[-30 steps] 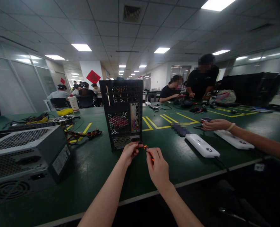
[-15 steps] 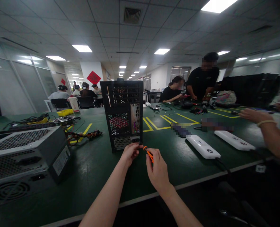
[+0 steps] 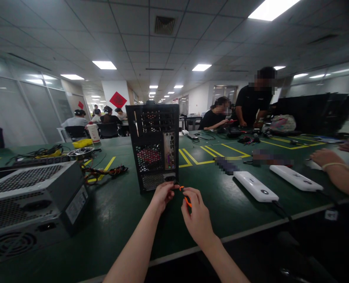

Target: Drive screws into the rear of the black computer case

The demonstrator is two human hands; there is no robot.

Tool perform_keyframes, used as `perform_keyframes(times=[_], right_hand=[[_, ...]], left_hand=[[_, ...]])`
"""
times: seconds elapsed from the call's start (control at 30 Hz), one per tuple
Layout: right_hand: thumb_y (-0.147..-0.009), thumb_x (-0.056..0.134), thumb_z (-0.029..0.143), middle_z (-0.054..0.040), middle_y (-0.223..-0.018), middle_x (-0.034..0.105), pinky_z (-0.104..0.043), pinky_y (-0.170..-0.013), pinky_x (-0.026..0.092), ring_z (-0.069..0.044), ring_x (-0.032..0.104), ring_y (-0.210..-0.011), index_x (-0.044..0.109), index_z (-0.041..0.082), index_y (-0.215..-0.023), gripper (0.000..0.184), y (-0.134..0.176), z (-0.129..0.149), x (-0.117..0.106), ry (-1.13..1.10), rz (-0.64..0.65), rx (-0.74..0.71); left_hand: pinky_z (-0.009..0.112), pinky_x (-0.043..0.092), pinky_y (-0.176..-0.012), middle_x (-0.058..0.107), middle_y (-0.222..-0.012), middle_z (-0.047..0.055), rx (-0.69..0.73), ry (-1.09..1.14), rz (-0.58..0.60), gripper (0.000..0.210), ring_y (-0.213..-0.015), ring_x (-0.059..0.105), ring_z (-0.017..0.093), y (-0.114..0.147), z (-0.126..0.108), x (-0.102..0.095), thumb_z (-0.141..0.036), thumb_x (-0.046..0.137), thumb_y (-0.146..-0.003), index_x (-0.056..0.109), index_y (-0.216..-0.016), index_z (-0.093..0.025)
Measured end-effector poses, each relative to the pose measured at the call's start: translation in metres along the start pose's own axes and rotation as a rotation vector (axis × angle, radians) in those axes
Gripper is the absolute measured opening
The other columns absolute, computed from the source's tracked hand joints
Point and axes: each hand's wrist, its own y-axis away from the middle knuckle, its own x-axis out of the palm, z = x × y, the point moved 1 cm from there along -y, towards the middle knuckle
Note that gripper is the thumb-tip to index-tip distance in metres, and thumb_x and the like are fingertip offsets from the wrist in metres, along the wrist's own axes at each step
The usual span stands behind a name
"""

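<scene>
1. A green work table (image 3: pixel 112 220) with yellow marked lines fills the lower half of the view; everything below is placed relative to the black computer case (image 3: pixel 153 146) that stands upright near its middle, rear panel turned toward the camera.
2. A grey power supply unit (image 3: pixel 33 204) is seen well to the left of the case, at the near edge of the table, its vents and fan grille facing the viewer.
3. A bundle of coloured cables (image 3: pixel 105 172) lies on the table between that unit and the case, closer to the case's lower left corner.
4. 2 white oblong devices are laid to the right of the case: the nearer one (image 3: pixel 255 186) and a farther one (image 3: pixel 296 177), side by side but apart.
5. Another person's hand (image 3: pixel 324 157) with a pale wristband rests further right of the case, beyond the farther device.
6. The right hand (image 3: pixel 196 216) is held just in front of the case's base, its fingers closed on a small orange-handled tool (image 3: pixel 186 199).
7. The left hand (image 3: pixel 162 195) is placed at the bottom edge of the case's rear panel, fingertips pinched together at the tool's tip; what is pinched cannot be told.
</scene>
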Motion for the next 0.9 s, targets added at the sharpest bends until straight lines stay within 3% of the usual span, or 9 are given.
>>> perform_keyframes(times=[0.3, 0.6, 0.9], right_hand=[[-0.082, 0.036, 0.025, -0.0056, -0.092, 0.049, -0.031, -0.068, 0.046, -0.016, 0.053, -0.083, 0.042, 0.019, -0.096, 0.017, 0.0002, -0.0059, -0.0039, 0.061, -0.045, 0.135], [-0.08, 0.035, 0.019, -0.0074, -0.102, 0.045, -0.027, -0.062, 0.047, -0.016, 0.053, -0.085, 0.04, 0.018, -0.1, 0.021, 0.001, -0.0012, 0.0009, 0.095, 0.005, 0.07], [-0.082, 0.036, 0.032, -0.0049, -0.088, 0.052, -0.026, -0.057, 0.046, -0.016, 0.056, -0.077, 0.042, 0.018, -0.097, 0.021, 0.0024, -0.0055, -0.0039, 0.205, -0.029, 0.151]], left_hand=[[0.014, 0.023, -0.033, 0.063, -0.078, 0.01, -0.013, -0.033, -0.006, 0.028, -0.037, 0.041, 0.002, 0.0027, -0.0023, 0.0018, -0.013, 0.051, -0.067, 0.048, -0.095, -0.009], [0.014, 0.023, -0.033, 0.063, -0.072, 0.007, -0.007, -0.029, -0.015, 0.028, -0.037, 0.041, 0.002, 0.0019, -0.0011, 0.002, -0.013, 0.052, -0.066, 0.048, -0.094, -0.01], [0.014, 0.023, -0.033, 0.063, -0.078, 0.01, -0.006, -0.042, -0.002, 0.028, -0.038, 0.041, 0.002, 0.0016, -0.0009, 0.0015, -0.015, 0.053, -0.066, 0.049, -0.093, -0.01]])
